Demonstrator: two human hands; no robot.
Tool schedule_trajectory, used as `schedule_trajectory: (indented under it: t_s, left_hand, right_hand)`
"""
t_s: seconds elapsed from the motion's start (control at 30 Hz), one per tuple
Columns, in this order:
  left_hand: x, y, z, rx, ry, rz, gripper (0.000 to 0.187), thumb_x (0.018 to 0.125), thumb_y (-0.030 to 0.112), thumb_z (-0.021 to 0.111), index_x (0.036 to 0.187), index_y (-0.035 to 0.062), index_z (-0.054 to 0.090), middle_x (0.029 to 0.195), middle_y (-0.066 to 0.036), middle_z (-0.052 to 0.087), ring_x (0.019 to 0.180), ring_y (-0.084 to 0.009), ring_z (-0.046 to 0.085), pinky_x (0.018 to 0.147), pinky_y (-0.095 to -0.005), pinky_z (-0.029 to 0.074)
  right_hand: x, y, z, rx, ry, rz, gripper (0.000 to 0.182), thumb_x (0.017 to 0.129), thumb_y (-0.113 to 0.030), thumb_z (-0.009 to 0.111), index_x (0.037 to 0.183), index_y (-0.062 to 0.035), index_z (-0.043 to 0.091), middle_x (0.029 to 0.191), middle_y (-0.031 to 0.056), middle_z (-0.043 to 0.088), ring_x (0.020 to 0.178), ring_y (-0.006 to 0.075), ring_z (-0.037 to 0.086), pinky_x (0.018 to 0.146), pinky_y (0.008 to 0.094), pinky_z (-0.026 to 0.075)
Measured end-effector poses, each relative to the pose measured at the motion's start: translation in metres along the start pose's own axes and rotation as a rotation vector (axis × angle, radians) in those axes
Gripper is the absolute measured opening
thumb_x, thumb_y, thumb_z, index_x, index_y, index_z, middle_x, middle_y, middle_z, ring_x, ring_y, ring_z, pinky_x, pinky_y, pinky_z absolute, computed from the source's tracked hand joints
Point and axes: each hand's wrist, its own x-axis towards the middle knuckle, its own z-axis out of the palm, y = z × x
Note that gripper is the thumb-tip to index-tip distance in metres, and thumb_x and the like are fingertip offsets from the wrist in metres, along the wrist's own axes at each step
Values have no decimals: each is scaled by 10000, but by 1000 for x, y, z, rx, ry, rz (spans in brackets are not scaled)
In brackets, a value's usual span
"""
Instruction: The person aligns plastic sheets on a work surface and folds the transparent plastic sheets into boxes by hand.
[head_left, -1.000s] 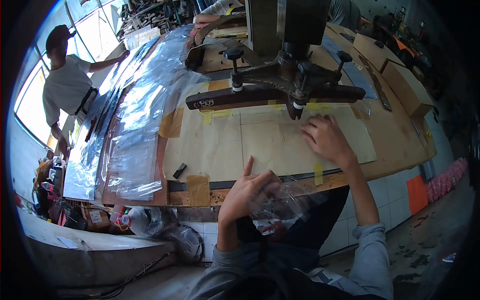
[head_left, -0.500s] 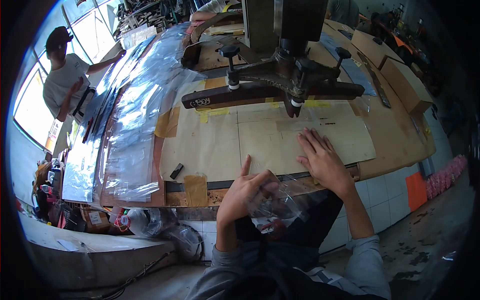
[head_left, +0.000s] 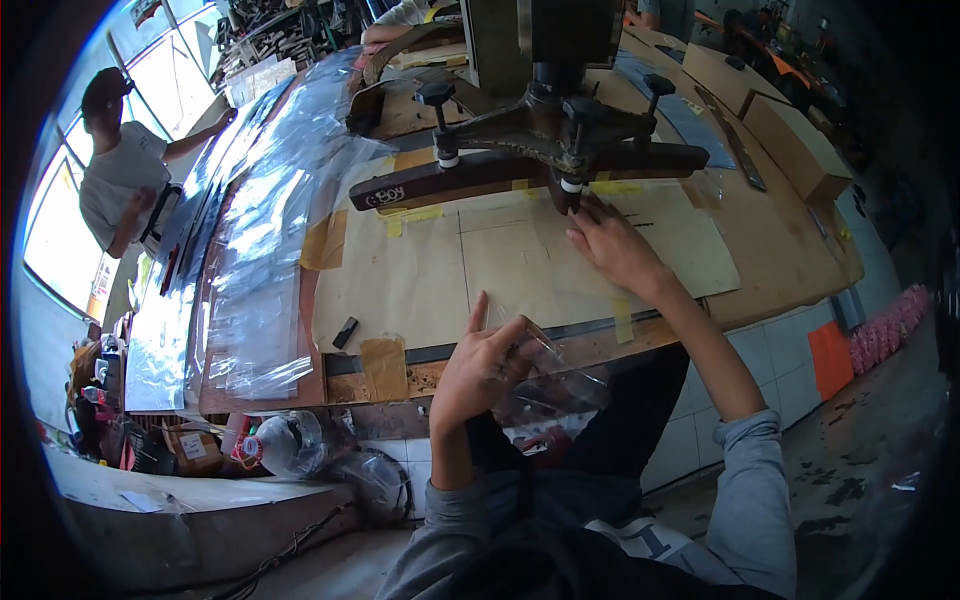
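Note:
My left hand [head_left: 480, 370] is at the front edge of the table, its index finger stretched out and the other fingers curled round a clear plastic sheet [head_left: 570, 378]. The sheet hangs crumpled over the edge, and how far it reaches across the board is hard to see. My right hand [head_left: 615, 245] lies flat with fingers stretched on the cream board [head_left: 390, 280], which has drawn lines and yellow tape. Its fingertips are by the centre foot of the dark press bar [head_left: 640, 160], partly hidden there. A small black block [head_left: 345, 333] rests on the board's left corner.
The press head [head_left: 570, 40] stands above the board. Clear plastic sheets [head_left: 260, 240] cover the table's left side, where a person [head_left: 125, 170] stands. Cardboard boxes [head_left: 790, 145] and a long dark strip [head_left: 730, 140] lie at the right. A large clear bottle [head_left: 290, 440] is below.
My right hand has slid forward and slightly left, up to the bar's centre foot. My left hand stays at the front edge with the plastic. The view has shifted a little.

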Motion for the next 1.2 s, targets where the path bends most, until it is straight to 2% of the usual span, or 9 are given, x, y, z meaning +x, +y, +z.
schedule_trajectory:
  t_s: [0.07,0.17,0.27,0.3,0.6,0.87,1.2]
  left_hand:
    - [-1,0,-1,2,-14,-43,100,902,168,601,890,69,615,789,-33,633,795,-279,651,1187,-519,139]
    - [0,2,-1,-26,-3,-33,113,903,176,602,901,63,612,778,-40,638,793,-281,653,1188,-515,140]
    - [0,4,-4,-2,-45,-13,120,899,137,604,971,54,555,790,-109,672,824,-348,656,1168,-537,161]
    - [1,3,-3,1,-39,-9,119,899,137,603,971,56,556,794,-107,673,829,-344,657,1169,-537,158]
    - [1,3,-3,12,-25,1,116,886,126,603,982,70,572,808,-96,681,847,-328,663,1176,-541,136]
    - [2,7,-4,-15,-33,-34,93,884,120,599,966,77,590,804,-79,685,857,-304,673,1176,-548,125]
    - [4,11,-6,-27,-30,-35,123,801,77,616,920,63,587,791,-49,684,836,-279,681,1176,-561,116]
  right_hand:
    - [-1,-1,4,5,45,9,366,947,-235,543,1171,54,555,1306,259,524,1238,388,493,1061,457,390]
    - [-1,-5,2,8,83,26,331,936,-232,557,1144,26,577,1256,216,562,1195,353,527,1030,455,408]
    - [-1,-4,3,-36,98,35,308,925,-230,570,1133,-3,592,1210,175,587,1159,319,551,997,448,425]
    - [-1,-3,5,-57,102,34,302,922,-229,574,1130,-12,597,1196,163,594,1148,308,557,986,446,430]
    - [-2,-3,5,-62,117,35,296,919,-215,569,1133,-13,601,1212,185,598,1127,322,579,985,442,439]
    - [-1,-5,3,10,182,27,254,883,-143,588,1076,21,605,1136,210,606,1007,356,617,915,426,498]
    - [0,-8,-4,59,212,5,191,863,-101,596,1001,31,610,1079,188,614,965,347,617,885,426,499]
